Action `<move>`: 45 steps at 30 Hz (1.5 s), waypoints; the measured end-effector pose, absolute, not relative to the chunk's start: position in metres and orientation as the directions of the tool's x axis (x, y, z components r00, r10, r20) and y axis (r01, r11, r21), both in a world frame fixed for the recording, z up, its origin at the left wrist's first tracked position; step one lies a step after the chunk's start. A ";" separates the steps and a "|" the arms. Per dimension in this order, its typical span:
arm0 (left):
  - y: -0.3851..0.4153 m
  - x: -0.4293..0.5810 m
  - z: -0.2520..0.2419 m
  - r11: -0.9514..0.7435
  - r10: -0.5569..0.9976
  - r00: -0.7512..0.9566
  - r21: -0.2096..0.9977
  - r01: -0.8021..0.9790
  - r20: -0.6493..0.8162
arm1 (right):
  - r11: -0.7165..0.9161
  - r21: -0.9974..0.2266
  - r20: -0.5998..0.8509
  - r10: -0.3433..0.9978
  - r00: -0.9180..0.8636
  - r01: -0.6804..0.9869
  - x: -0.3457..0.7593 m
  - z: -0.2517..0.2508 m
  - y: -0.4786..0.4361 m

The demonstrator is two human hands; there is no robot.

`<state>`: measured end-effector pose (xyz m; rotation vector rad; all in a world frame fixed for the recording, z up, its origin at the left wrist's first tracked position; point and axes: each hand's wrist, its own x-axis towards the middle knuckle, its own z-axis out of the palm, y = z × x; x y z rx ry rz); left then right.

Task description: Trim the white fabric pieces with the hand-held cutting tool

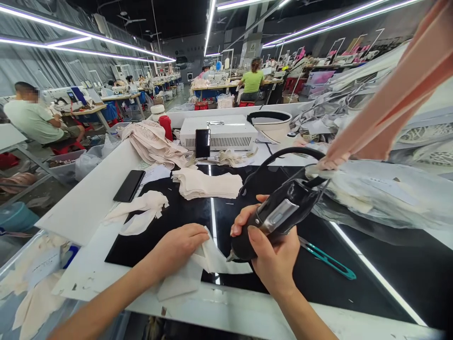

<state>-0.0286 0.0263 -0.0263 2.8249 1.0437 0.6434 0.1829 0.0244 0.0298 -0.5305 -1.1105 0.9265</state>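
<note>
My right hand (271, 248) is wrapped round a black corded handheld power tool (244, 240). Its small metal tip points down and left, close to a cream fabric piece (214, 257); whether it touches cannot be seen. My left hand (184, 243) is closed over that fabric, thumb hidden behind the fingers. One end of the piece curves right beneath the tool. A peach cloth strip (382, 94) ties to the tool's cord end from above. Just beyond my hands lies a stack of cream fabric pieces (208, 184), with loose cream pieces (145, 212) to its left.
Teal thread snips (331, 259) lie right of my right hand on the glossy black board (375, 269). A dark phone (129, 185) sits left, another phone (203, 143) leans against a white vented box (230, 132). Plastic-wrapped goods (385, 189) crowd the right. Other people work at machines beyond.
</note>
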 end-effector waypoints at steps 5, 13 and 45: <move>0.036 -0.015 -0.035 -0.764 0.638 0.682 0.189 0.617 0.357 | 0.539 -0.780 0.519 0.841 0.152 -0.319 0.190 0.025 0.021; 0.030 -0.023 -0.037 -0.726 0.687 0.677 0.264 0.635 0.262 | 0.548 -0.782 0.534 0.835 0.134 -0.298 0.204 0.022 0.010; 0.021 -0.028 -0.038 -0.679 0.722 0.639 0.453 0.578 0.266 | 0.560 -0.771 0.505 0.828 0.242 -0.305 0.152 0.029 0.059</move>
